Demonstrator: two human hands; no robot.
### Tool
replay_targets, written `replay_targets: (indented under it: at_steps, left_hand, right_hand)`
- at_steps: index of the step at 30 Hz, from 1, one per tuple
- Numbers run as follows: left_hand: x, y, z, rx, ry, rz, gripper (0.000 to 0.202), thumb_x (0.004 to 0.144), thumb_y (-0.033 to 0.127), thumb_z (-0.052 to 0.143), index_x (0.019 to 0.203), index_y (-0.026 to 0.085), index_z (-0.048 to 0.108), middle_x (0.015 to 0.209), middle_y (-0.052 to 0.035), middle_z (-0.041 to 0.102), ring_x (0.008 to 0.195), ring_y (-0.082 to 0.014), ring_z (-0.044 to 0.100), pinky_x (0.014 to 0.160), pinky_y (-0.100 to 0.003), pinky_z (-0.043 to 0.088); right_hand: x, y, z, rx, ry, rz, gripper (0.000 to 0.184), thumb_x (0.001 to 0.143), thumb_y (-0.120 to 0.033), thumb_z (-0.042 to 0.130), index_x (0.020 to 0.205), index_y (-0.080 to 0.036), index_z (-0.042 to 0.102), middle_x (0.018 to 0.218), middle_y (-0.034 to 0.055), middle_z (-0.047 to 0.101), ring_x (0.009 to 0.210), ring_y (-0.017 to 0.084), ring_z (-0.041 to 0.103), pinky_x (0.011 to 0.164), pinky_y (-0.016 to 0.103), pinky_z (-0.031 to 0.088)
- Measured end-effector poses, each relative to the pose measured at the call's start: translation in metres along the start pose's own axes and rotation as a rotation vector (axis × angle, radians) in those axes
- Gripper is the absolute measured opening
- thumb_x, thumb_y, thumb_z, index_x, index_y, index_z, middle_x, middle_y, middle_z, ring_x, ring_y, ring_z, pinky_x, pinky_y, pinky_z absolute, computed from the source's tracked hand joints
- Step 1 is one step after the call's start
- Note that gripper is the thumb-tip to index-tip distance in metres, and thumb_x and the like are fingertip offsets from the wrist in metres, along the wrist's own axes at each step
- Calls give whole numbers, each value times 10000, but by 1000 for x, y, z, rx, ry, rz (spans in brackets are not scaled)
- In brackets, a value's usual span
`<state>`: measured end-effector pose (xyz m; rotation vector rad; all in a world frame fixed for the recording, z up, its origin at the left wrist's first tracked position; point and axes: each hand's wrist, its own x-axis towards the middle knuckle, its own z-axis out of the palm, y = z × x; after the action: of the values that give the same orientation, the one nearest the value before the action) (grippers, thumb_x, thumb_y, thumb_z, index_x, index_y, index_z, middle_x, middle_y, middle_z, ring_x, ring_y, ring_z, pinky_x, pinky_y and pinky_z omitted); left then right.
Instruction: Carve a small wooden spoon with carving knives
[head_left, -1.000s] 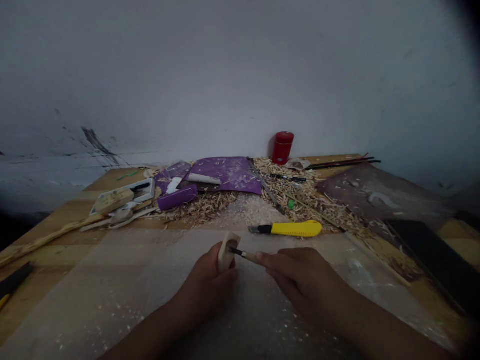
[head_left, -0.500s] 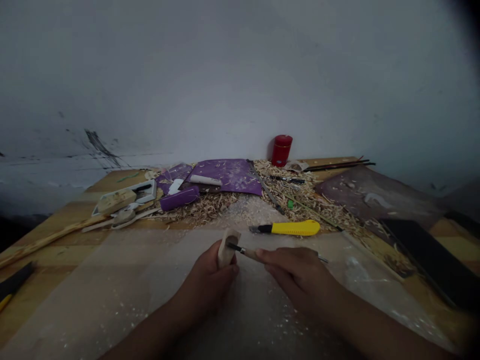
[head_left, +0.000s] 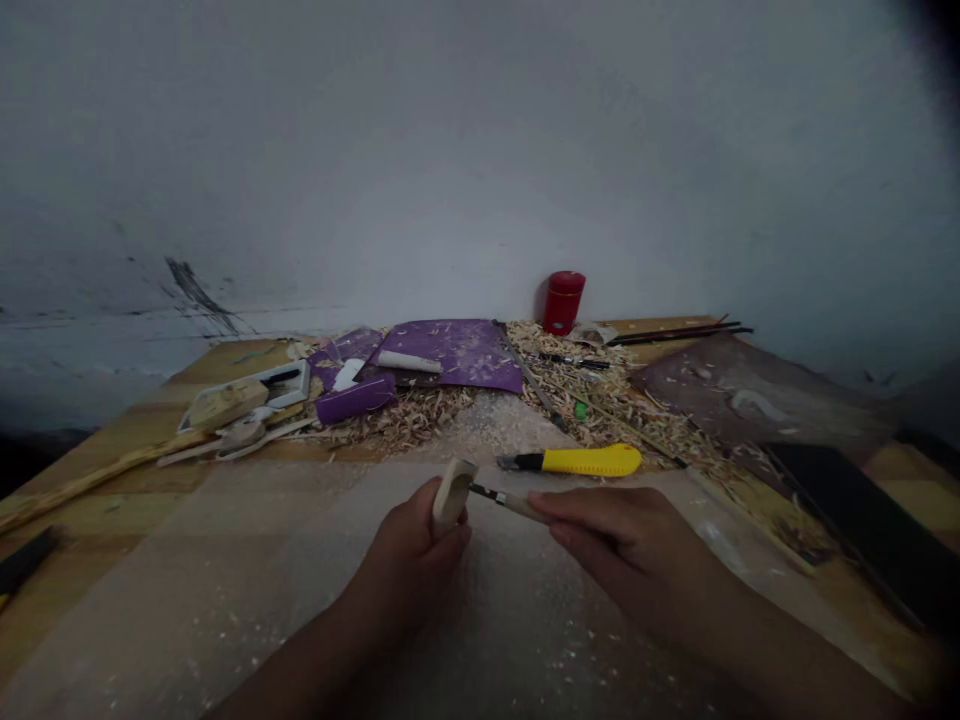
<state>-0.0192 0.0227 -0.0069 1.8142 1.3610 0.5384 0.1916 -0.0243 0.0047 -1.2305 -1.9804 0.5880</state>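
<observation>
With the wall at twelve o'clock, we find the small hollowed wooden piece point(head_left: 448, 500) at the dial's centre, standing tilted in the left hand point(head_left: 411, 535), whose fingers wrap it from eight o'clock. The right hand point(head_left: 626, 540), toward four o'clock, pinches the handle of a dark-tipped carving tool point(head_left: 517, 503) between thumb and forefinger; we cannot tell how its lower fingers sit. The tip meets or nearly meets the hollow's rim, and we judge a slip the chief danger: too hard a push could send the edge over the rim into the left thumb, just beside it. The wood could also twist, since we see only that hand bracing it, and a thin rim could split if levered. The yellow box cutter point(head_left: 591, 460) at two o'clock seems to have its blade out, so a careless sweep of the right hand might catch it. Beneath us, a translucent plastic sheet point(head_left: 247, 545) speckled with crumbs covers part of the wooden table point(head_left: 142, 490). Wood shavings point(head_left: 420, 415) heap from eleven round to two, by a purple sheet point(head_left: 476, 345) at twelve; a red canister point(head_left: 564, 303) stands at one, near the scuffed pale wall point(head_left: 465, 150). The room is dim.
</observation>
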Motion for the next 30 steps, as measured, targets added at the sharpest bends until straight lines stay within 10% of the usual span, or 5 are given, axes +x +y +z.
replay_targets:
  at_steps: [30]
  left_hand:
    - [-6,1,1,108,47,11,83,780,266,437,813,213,492,715,17,575,659,-161,516,602,-251,357]
  right_hand:
    - [-13,-12,15,-426,9,-125,316,872,-164,389,1144,-208,544,592,-4,573,482,158,517,473,271,298]
